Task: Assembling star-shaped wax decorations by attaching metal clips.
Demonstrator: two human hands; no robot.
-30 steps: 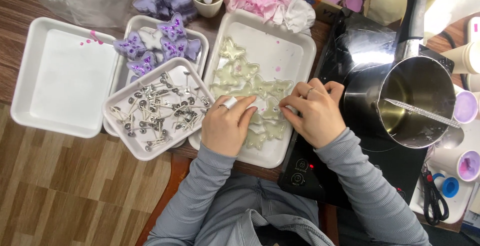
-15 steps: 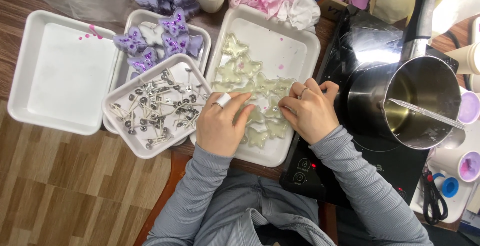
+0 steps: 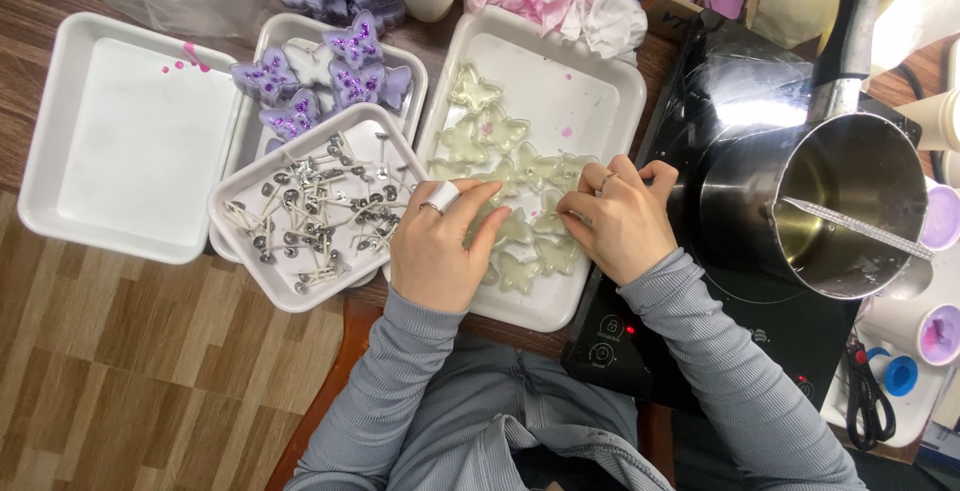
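Head view. Your left hand [image 3: 440,251] and right hand [image 3: 615,221] rest in the white centre tray [image 3: 590,91], which holds pale translucent butterfly moulds [image 3: 500,131]. Both hands have their fingers curled down onto the moulds at the near end; whether either pinches one, you cannot tell from here. Left of that tray, a smaller white tray [image 3: 250,191] carries metal-based candle wicks [image 3: 320,211], scattered loose. Behind it, a second tray holds purple butterfly candles [image 3: 350,51]. The far-left tray [image 3: 130,141] shows only pink specks. To your right, a steel pouring pot [image 3: 850,201] sits on the black induction hob [image 3: 760,341], holding clear liquid and a stirring rod [image 3: 860,229].
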